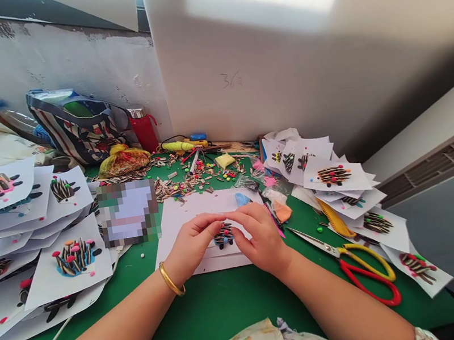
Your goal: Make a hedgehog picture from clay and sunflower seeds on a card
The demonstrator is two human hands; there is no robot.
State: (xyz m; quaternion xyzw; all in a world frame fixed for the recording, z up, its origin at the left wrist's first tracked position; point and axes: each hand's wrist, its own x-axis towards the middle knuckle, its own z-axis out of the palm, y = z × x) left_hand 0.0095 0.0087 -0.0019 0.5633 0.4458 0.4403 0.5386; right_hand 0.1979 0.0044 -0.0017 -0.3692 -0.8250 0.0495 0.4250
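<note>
A small sunflower-seed hedgehog figure (pixel 224 235), with striped seeds, colored dots and dark feet on blue, sits on white paper (pixel 183 223) between my hands. My left hand (pixel 197 239) comes in from the left, thumb and forefinger drawn close together at the figure's upper edge. Whatever may be between those fingertips is too small to make out. Around the figure's right side curves my right hand (pixel 260 233), its forefinger reaching toward the left fingertips and its thumb apart, lower down beside the seeds. The fingers partly hide the figure.
Stacks of finished seed pictures stand at left (pixel 40 280) and right (pixel 335 176). Scissors (pixel 344 257) with red and yellow handles lie right of my hand. Behind are scattered seeds (pixel 178 186), a blurred phone (pixel 128 214), a red bottle (pixel 144 130) and a striped bag (pixel 73 125).
</note>
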